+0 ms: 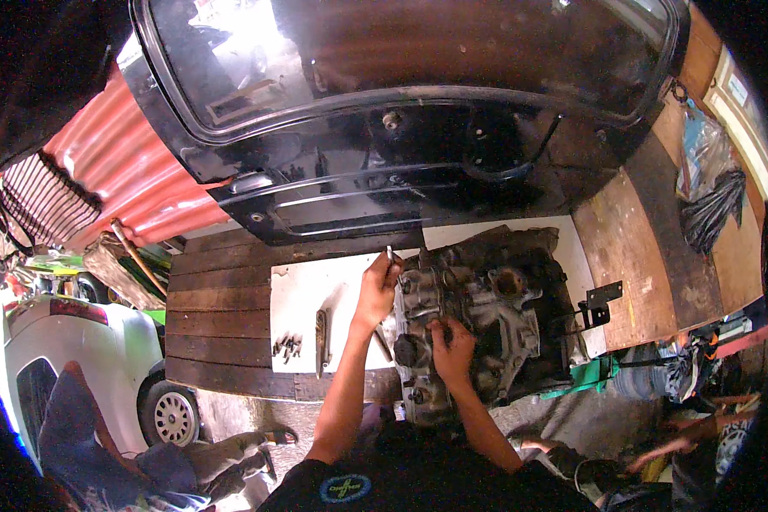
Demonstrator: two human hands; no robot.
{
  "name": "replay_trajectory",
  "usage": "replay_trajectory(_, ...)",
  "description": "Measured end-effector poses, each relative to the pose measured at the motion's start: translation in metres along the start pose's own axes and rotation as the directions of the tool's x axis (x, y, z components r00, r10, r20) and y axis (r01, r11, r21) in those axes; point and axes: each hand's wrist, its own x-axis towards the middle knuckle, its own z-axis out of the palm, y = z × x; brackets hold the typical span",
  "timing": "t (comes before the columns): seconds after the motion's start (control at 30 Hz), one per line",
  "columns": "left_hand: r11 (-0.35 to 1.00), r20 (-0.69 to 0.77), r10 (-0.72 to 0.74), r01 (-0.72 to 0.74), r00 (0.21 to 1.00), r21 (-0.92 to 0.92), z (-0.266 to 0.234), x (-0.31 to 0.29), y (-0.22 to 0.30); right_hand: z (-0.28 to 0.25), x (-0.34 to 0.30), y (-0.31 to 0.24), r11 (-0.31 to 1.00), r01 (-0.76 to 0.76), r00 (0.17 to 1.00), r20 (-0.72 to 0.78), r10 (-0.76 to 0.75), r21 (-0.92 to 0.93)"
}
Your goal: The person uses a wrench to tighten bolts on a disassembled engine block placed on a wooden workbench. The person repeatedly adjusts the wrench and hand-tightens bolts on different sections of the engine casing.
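A grimy grey engine part [486,307] lies on a white sheet [307,290] on a dark wooden workbench [218,316]. My left hand [377,286] is raised at the part's left edge, its fingers closed on a thin metal tool [390,254] that points upward. My right hand [450,346] rests on the front of the engine part, fingers curled against the metal; what it grips is hidden. Both forearms come up from the lower edge.
Several loose bolts [287,346] and a long metal tool [321,340] lie on the white sheet. A black car door [418,111] leans behind the bench. A black bracket [602,303] sits at right. A white car [85,350] stands at left, and another person's leg [230,448] shows below.
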Motion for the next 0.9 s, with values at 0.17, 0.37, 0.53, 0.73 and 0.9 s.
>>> replay_trajectory(0.17, 0.981, 0.068, 0.167, -0.172, 0.984, 0.088, 0.003, -0.005, 0.012, -0.001, 0.001, -0.009, 0.999, -0.044, 0.999, -0.007, 0.044, -0.006)
replay_trajectory(0.37, 0.97, 0.139, 0.161, -0.183, 0.977, 0.163, 0.005, -0.015, 0.016, 0.001, 0.001, -0.008, 0.999, -0.001, 1.0, -0.031, 0.0, -0.046)
replay_trajectory(0.53, 0.924, 0.249, 0.234, -0.294, 0.94, 0.245, 0.004, -0.028, 0.027, 0.004, 0.001, -0.004, 0.997, -0.014, 0.999, -0.042, 0.011, -0.081)
replay_trajectory(0.73, 0.941, 0.348, 0.189, -0.271, 0.918, 0.203, -0.005, -0.019, 0.019, 0.004, 0.001, -0.008, 0.999, -0.022, 0.999, -0.025, 0.02, -0.049)
replay_trajectory(0.9, 0.972, 0.245, 0.103, -0.15, 0.964, 0.183, 0.003, -0.005, 0.023, 0.006, 0.0, -0.004, 0.997, 0.033, 0.997, -0.064, -0.037, -0.068)
